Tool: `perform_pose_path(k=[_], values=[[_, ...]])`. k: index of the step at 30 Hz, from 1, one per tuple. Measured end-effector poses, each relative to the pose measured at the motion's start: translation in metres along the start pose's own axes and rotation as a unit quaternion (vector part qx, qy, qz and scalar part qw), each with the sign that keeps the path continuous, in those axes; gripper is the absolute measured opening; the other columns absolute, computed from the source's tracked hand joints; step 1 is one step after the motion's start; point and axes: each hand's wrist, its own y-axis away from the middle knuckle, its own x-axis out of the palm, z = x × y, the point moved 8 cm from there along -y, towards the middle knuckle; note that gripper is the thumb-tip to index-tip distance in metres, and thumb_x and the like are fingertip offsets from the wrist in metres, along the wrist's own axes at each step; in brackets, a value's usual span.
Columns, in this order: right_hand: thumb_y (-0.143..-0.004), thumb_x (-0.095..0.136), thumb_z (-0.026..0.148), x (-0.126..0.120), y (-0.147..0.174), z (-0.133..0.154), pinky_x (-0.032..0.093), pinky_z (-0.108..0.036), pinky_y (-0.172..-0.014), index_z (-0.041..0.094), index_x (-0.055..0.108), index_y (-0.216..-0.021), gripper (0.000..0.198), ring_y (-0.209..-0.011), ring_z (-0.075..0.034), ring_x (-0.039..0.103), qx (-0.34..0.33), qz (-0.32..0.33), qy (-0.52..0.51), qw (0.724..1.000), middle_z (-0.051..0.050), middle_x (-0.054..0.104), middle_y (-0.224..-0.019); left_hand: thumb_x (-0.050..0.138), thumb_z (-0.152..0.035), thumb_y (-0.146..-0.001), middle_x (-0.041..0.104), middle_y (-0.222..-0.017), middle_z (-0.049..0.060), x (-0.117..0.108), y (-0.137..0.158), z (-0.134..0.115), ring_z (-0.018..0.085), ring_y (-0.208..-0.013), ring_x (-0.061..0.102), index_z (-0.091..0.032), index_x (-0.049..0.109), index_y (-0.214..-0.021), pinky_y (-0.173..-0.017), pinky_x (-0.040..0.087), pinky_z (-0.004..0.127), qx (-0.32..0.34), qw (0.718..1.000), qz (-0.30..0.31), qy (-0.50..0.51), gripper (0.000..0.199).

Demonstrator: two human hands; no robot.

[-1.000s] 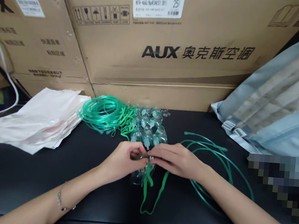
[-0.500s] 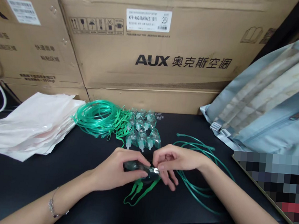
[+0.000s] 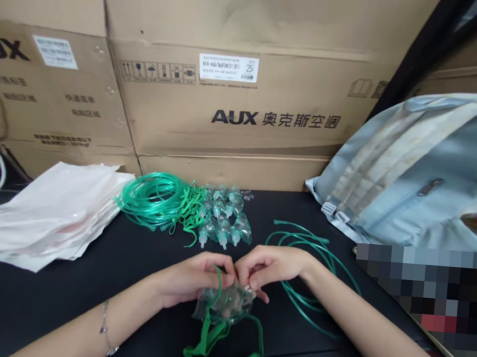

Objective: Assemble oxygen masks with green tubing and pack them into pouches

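Note:
A clear oxygen mask [image 3: 226,304] is held low over the front of the black table. My left hand [image 3: 197,277] pinches its upper edge, with a green elastic strap [image 3: 209,338] running by the fingers and hanging below. My right hand [image 3: 262,268] has thumb and fingers closed on the mask's right end, by a small whitish piece. The fingertips partly hide that spot. Just right of my right hand lies a loose coil of green tubing [image 3: 300,238]. Beyond the hands several more clear masks [image 3: 224,224] stand in rows.
A thick coil of green tubing [image 3: 152,199] and bunched green straps [image 3: 193,202] lie left of the masks. White bags [image 3: 58,208] are stacked at the left. Cardboard boxes [image 3: 242,30] line the back. A light-blue backpack [image 3: 412,175] stands at the right, behind a blurred-out area.
The mask has been turned, so its clear body and strap now face me and hang lower. My left hand has shifted to its upper edge, close to my right hand. The view has tilted up.

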Motion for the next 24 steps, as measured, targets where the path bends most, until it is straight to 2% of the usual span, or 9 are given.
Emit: perform_pose_path(k=[3,6,8,11,13,16,20,22,24], values=[[-0.073,0.064,0.029,-0.006,0.003,-0.001,0.049,-0.013,-0.046,0.008,0.056,-0.074,0.023,-0.054,-0.005,0.054,-0.004,-0.027,-0.006,1.0,-0.001,0.055,-0.066,0.066,-0.036,-0.069,0.057,-0.064,0.0,0.0,-0.001,-0.001,0.009,-0.055,0.051,-0.014,0.053,-0.07,-0.053,0.036,0.019,0.02,0.999,-0.04,-0.022,0.025],[-0.074,0.063,0.029,-0.012,0.002,0.001,0.044,-0.012,-0.036,0.01,0.053,-0.074,0.022,-0.043,-0.003,0.048,-0.039,-0.074,-0.028,0.996,0.003,0.052,-0.057,0.059,-0.04,-0.074,0.052,-0.06,-0.002,-0.008,0.005,-0.021,0.008,-0.054,0.046,-0.014,0.052,-0.069,-0.053,0.034,0.019,0.151,0.974,-0.144,-0.093,0.028],[-0.076,0.061,0.033,-0.01,-0.001,0.004,0.039,-0.012,-0.032,0.012,0.05,-0.075,0.024,-0.037,-0.002,0.042,-0.077,-0.086,-0.067,0.991,0.007,0.046,-0.051,0.057,-0.043,-0.076,0.049,-0.058,-0.004,-0.012,0.01,-0.029,0.007,-0.052,0.042,-0.015,0.051,-0.068,-0.051,0.032,0.018,0.21,0.954,-0.194,-0.088,0.03],[-0.076,0.059,0.042,-0.005,-0.008,0.005,0.036,-0.012,-0.031,0.017,0.043,-0.076,0.03,-0.033,-0.001,0.032,-0.119,-0.087,-0.15,0.978,0.012,0.035,-0.046,0.054,-0.047,-0.076,0.041,-0.054,-0.006,-0.013,0.007,-0.022,0.006,-0.047,0.036,-0.017,0.046,-0.067,-0.047,0.03,0.018,0.189,0.957,-0.22,0.014,0.033],[-0.078,0.057,0.043,-0.004,-0.011,0.003,0.033,-0.011,-0.029,0.019,0.04,-0.075,0.03,-0.03,-0.001,0.025,-0.116,-0.096,-0.191,0.97,0.013,0.031,-0.043,0.053,-0.048,-0.077,0.041,-0.055,-0.006,-0.013,0.004,-0.017,0.005,-0.045,0.034,-0.017,0.046,-0.07,-0.048,0.031,0.018,0.162,0.96,-0.222,0.063,0.033],[-0.082,0.053,0.038,-0.014,-0.01,0.0,0.031,-0.011,-0.028,0.019,0.04,-0.072,0.025,-0.028,-0.001,0.022,-0.096,-0.169,-0.211,0.958,0.013,0.034,-0.043,0.048,-0.051,-0.079,0.046,-0.063,-0.004,-0.018,0.004,-0.022,0.007,-0.053,0.041,-0.017,0.049,-0.076,-0.055,0.035,0.02,0.176,0.957,-0.225,0.054,0.034],[-0.082,0.054,0.034,-0.038,0.001,-0.003,0.031,-0.011,-0.032,0.017,0.041,-0.068,0.025,-0.033,-0.001,0.025,-0.109,-0.299,-0.228,0.92,0.01,0.037,-0.046,0.068,-0.049,-0.061,0.055,-0.09,0.002,-0.024,0.004,-0.034,0.016,-0.081,0.052,-0.02,0.048,-0.096,-0.071,0.04,0.027,0.226,0.952,-0.19,-0.08,0.049],[-0.081,0.055,0.033,-0.04,0.001,-0.005,0.031,-0.011,-0.033,0.017,0.042,-0.068,0.024,-0.034,-0.001,0.026,-0.101,-0.303,-0.234,0.918,0.01,0.037,-0.047,0.074,-0.034,-0.058,0.054,-0.1,0.004,-0.028,0.007,-0.035,0.02,-0.091,0.051,-0.022,0.047,-0.102,-0.079,0.039,0.029,0.237,0.926,-0.22,-0.195,0.053],[-0.081,0.055,0.031,-0.039,-0.001,-0.008,0.031,-0.012,-0.033,0.016,0.042,-0.069,0.023,-0.034,-0.001,0.028,-0.093,-0.283,-0.24,0.924,0.01,0.039,-0.047,0.067,-0.026,-0.067,0.055,-0.102,0.004,-0.031,0.01,-0.033,0.02,-0.096,0.05,-0.022,0.047,-0.104,-0.085,0.036,0.029,0.242,0.895,-0.263,-0.267,0.042]])
